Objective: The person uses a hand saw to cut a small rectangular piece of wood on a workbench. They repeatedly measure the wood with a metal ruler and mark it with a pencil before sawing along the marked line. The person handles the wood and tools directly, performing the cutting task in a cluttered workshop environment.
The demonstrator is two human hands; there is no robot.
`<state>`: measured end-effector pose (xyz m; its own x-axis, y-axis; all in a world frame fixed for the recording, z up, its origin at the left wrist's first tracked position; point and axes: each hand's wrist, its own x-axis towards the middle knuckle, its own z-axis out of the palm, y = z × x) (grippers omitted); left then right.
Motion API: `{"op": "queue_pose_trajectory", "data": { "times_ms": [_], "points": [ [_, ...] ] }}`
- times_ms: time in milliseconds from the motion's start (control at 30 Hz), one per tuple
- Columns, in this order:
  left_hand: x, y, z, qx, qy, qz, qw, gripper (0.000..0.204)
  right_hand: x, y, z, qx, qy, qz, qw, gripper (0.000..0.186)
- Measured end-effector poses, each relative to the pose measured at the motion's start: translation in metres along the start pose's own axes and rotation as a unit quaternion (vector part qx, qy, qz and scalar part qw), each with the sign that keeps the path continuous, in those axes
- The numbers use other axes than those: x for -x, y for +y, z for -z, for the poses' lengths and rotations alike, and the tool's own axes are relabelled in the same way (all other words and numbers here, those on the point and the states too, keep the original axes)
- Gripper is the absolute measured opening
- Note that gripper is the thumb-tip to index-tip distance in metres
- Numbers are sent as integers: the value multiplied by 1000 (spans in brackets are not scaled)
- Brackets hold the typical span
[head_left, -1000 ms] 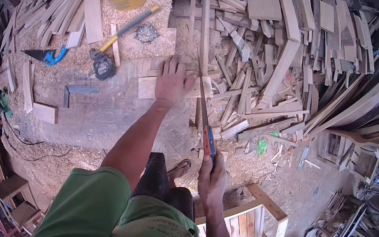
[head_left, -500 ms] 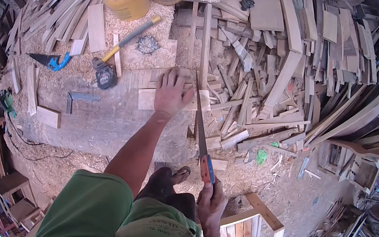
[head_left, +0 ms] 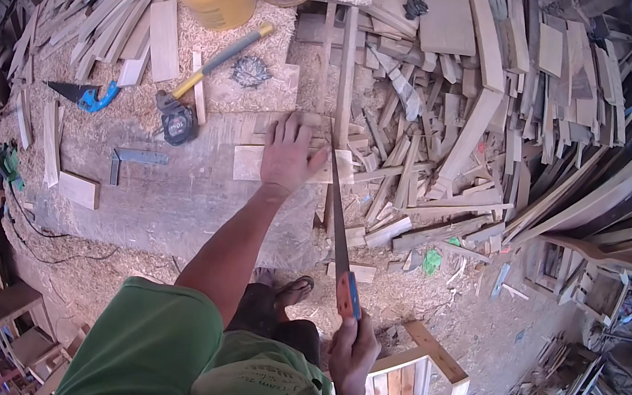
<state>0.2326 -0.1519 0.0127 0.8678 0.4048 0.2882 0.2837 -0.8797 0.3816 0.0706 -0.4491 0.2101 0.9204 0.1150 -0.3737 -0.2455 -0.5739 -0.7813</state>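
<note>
Lying under left hand (head_left: 287, 152) fingers (head_left: 288, 124): wood piece (head_left: 249, 161) (saw (head_left: 337, 229) alongside)

A dull metal saw blade (head_left: 336, 215) cuts a pale, raw wooden board (head_left: 252, 162) on a sawdust-strewn rough workbench (head_left: 168, 200).

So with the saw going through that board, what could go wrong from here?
The left hand presses the small board right beside the saw blade; a jump of the blade could cut the fingers. The right hand saws above a sandalled foot, so a slip or dropped offcut may hit it. Loose scraps crowd the cut and might snag the blade.
</note>
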Motion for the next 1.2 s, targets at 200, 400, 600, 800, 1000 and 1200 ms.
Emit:
{"op": "queue_pose_trajectory", "data": {
  "times_ms": [200, 400, 600, 800, 1000, 1200],
  "points": [
    [-1, 5, -1, -9, 8, -17, 1000, 51, -110, -9, -57, 27, 17, 51, 998, 37],
    [2, 0, 0, -55, 6, 11, 998, 50, -90, -20, -56, 71, 7, 74, 995, 37],
    [4, 2, -5, -60, 25, -7, 998, 40, 17, -16, -7, 85, 5, -15, 996, 38],
    [1, 9, -4, -42, 24, -4, 999, 38, -155, -43, -86, 67, 44, 123, 989, 46],
    [5, 3, 0, -66, 35, 5, 997, 40, -28, -27, -22, 96, 2, 35, 995, 35],
    [-1, 10, 2, -51, 4, 1, 999, 40, -80, -14, -52, 85, 41, 90, 991, 38]
  ]
}}
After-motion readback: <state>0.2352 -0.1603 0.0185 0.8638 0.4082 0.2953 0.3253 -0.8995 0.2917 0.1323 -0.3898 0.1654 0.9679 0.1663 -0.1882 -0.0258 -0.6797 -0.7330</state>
